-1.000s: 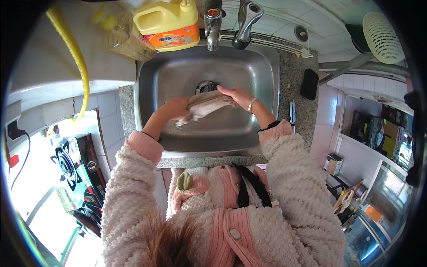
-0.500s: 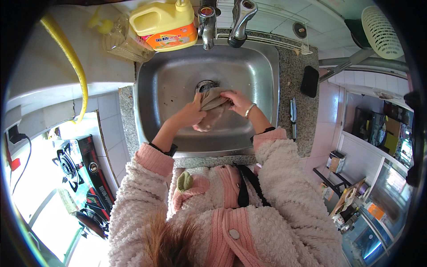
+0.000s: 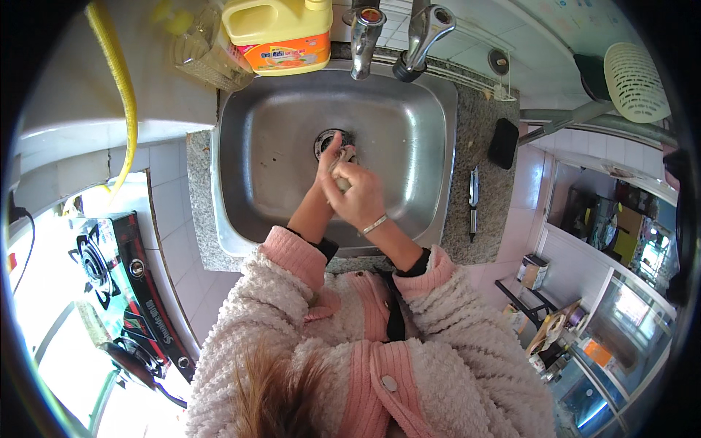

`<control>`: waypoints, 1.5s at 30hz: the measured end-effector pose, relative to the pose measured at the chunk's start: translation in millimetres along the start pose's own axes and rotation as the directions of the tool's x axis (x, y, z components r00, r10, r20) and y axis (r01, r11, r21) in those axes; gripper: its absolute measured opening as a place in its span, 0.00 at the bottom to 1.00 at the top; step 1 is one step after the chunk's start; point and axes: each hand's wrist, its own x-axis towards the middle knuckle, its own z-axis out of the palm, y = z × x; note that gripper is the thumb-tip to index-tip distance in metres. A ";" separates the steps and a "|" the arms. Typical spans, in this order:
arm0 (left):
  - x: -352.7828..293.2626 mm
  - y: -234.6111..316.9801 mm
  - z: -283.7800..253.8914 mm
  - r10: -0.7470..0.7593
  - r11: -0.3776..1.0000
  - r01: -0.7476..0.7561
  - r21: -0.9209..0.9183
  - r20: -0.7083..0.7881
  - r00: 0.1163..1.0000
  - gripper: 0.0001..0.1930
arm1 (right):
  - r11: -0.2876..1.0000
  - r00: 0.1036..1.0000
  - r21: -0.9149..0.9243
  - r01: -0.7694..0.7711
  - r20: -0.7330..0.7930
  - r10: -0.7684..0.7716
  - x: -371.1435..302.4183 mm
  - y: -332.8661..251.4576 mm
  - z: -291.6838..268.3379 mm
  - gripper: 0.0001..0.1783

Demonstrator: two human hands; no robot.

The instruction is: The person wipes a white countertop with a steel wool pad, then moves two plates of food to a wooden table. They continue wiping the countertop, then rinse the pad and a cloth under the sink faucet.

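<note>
Both of my hands are pressed together over the middle of the steel sink, just in front of the drain. My right hand lies on top, with a thin bracelet at the wrist. My left hand is under it, its fingers pointing toward the drain. Between them they squeeze a bunched grey cloth, of which only a small part shows. The two taps stand at the sink's back rim, with no water visible.
A yellow detergent jug and a clear container stand at the back left. A knife and a black object lie on the speckled counter to the right. A gas stove is at the lower left.
The cloth was spread between my hands a second ago. My hands have since come together and bunched it into a tight wad near the drain.
</note>
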 end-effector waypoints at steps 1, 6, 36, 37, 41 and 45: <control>4.5 -6.9 5.6 0.026 1.000 -0.025 -0.019 0.035 0.999 0.20 | 0.995 0.986 0.063 -0.073 -0.144 0.082 2.5 3.7 3.5 0.16; 0.8 -31.1 30.9 0.288 0.958 -0.213 0.194 -0.593 0.752 0.17 | 0.977 0.900 0.057 -0.204 -0.383 0.210 20.5 35.3 18.4 0.19; -38.2 -21.4 87.8 0.421 -0.544 -0.344 0.765 0.604 0.677 0.12 | -0.129 0.767 0.790 -0.600 0.613 0.188 2.7 99.9 28.8 0.31; -37.3 -26.2 93.1 0.412 -0.511 -0.369 0.777 0.598 0.688 0.13 | 0.062 0.828 0.828 -0.558 0.549 0.112 2.2 97.9 34.2 0.31; -30.0 -43.8 112.6 0.398 -0.368 -0.441 0.819 0.567 0.721 0.13 | -0.202 0.748 0.748 -0.632 0.657 0.089 -7.8 104.3 46.0 0.27; -30.7 -31.7 111.0 0.570 -0.358 -0.448 0.819 0.572 0.590 0.13 | -0.447 0.723 0.598 -0.665 0.664 -0.188 -13.5 119.9 35.0 0.24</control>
